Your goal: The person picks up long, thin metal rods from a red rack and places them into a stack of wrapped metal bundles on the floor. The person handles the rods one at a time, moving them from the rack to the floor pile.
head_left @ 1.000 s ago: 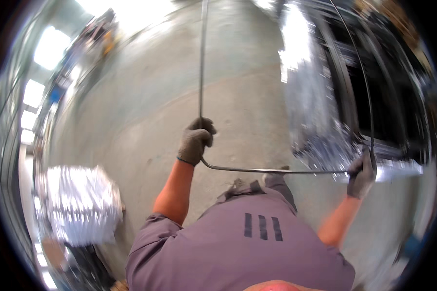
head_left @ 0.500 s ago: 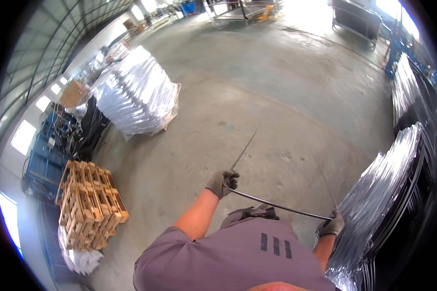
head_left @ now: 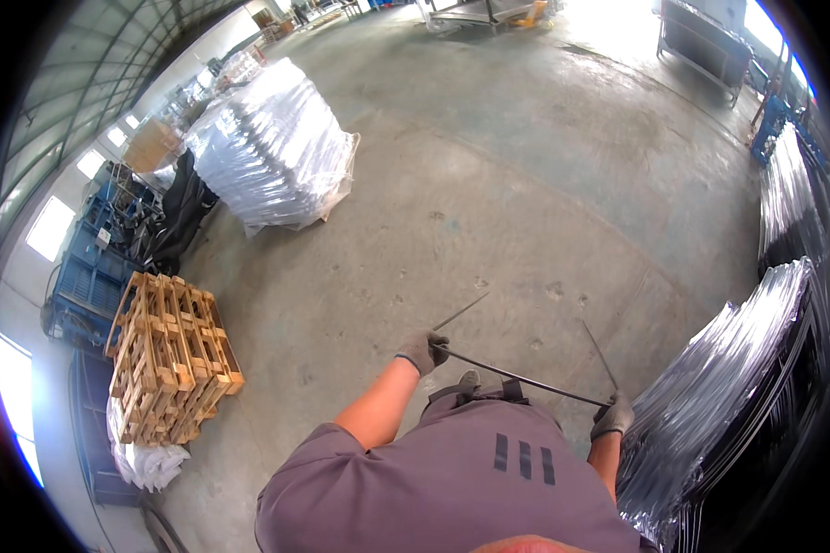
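Observation:
A thin dark rod [head_left: 528, 379], bent into a U shape, is held in front of my waist in both gloved hands. My left hand [head_left: 422, 352], in a grey-brown glove, is closed around its left bend. From there one arm of the rod slants up and away to the right. At the other bend my right hand [head_left: 613, 417], in a similar glove, grips the rod, and the second arm angles up and to the left. The middle stretch spans the gap between my hands, sloping down to the right. My fingertips are partly hidden by the gloves.
Close on my right stand tall bundles of long dark rods or frames in shiny plastic wrap [head_left: 710, 369]. Stacked wooden pallets [head_left: 171, 364] are on the left, with a plastic-wrapped pallet load [head_left: 272, 147] beyond. A wheeled dark rack [head_left: 701, 46] stands far right on the concrete floor [head_left: 489, 184].
The rod has turned, its left arm now slanting lower and its right arm showing more plainly. My right hand has moved slightly left and up. The whole view has shifted a little.

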Motion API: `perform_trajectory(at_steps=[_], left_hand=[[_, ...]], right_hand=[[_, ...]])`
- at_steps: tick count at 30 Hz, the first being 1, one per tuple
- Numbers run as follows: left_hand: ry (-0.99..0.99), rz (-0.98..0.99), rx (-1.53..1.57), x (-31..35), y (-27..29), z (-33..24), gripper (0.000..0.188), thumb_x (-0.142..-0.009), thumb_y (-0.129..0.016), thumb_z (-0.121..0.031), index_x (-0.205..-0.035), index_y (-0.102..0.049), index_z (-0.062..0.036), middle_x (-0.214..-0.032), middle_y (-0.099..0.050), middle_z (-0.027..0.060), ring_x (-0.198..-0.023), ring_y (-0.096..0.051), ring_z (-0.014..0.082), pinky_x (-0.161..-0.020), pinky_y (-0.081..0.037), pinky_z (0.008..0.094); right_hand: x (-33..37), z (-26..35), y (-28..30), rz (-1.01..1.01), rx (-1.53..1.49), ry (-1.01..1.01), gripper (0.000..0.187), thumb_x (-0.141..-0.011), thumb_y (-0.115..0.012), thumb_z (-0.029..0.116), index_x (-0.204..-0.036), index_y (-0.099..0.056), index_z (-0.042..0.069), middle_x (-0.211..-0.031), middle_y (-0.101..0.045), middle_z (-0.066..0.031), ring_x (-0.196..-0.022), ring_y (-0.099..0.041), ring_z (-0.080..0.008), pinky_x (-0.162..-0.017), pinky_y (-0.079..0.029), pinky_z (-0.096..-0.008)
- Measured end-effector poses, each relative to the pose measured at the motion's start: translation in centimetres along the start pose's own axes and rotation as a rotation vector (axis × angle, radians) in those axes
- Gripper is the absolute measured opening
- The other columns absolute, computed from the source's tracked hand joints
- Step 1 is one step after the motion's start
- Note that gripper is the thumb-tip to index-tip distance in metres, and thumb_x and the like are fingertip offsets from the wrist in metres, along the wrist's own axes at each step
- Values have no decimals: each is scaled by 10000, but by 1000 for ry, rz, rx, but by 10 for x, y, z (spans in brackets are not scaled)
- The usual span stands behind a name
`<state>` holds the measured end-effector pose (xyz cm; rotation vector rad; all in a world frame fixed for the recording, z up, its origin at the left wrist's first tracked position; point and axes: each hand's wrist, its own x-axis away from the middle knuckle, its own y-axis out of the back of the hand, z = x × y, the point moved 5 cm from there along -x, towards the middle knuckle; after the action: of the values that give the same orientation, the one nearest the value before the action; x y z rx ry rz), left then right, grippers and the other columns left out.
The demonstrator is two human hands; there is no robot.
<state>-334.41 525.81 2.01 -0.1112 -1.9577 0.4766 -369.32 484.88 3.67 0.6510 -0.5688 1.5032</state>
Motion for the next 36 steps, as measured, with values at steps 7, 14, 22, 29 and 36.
perform_trajectory(at_steps=[7, 14, 22, 29, 36], left_hand=[[-117, -103, -93, -18, -22, -11, 106, -931, -644, -102, -915, -699, -12, -874, -723, 153, -791, -716, 302, -768, -613, 427], [-77, -112, -132, -32, -19, -16, 148, -910, -674, -140, -915, -710, 3, -883, -738, 185, -786, -733, 311, -765, -637, 431], [-52, -97, -190, -30, -34, -10, 120, -900, -665, -123, -852, -684, -14, -817, -702, 167, -770, -707, 324, -789, -619, 446], [-644, 478, -651, -86, -3, -16, 163, -909, -661, -9, -1063, -660, -60, -971, -699, 62, -951, -670, 200, -907, -578, 373], [-109, 69, -181, -15, -49, -36, 165, -1012, -670, -260, -971, -659, -101, -872, -692, 91, -786, -689, 263, -738, -581, 404]], right_hand=[[4, -17, -9, -33, -15, -28, 228, -964, -659, 259, -830, -553, 108, -581, -465, -3, -399, -452, -159, -374, -352, -328], [-11, -37, -3, -38, -33, -104, 225, -947, -687, 280, -817, -557, 151, -565, -455, 12, -395, -442, -154, -380, -335, -316], [-32, -35, 12, 21, 31, -122, 260, -937, -719, 333, -810, -558, 173, -536, -460, -1, -396, -449, -161, -382, -325, -310], [27, -5, -12, 314, -254, -67, 181, -1003, -674, 262, -859, -613, 171, -697, -508, 20, -598, -534, -126, -539, -451, -276], [41, 4, -8, 309, -156, 37, 247, -1015, -702, 301, -1104, -634, 82, -901, -664, -71, -754, -682, -221, -680, -581, -382]])
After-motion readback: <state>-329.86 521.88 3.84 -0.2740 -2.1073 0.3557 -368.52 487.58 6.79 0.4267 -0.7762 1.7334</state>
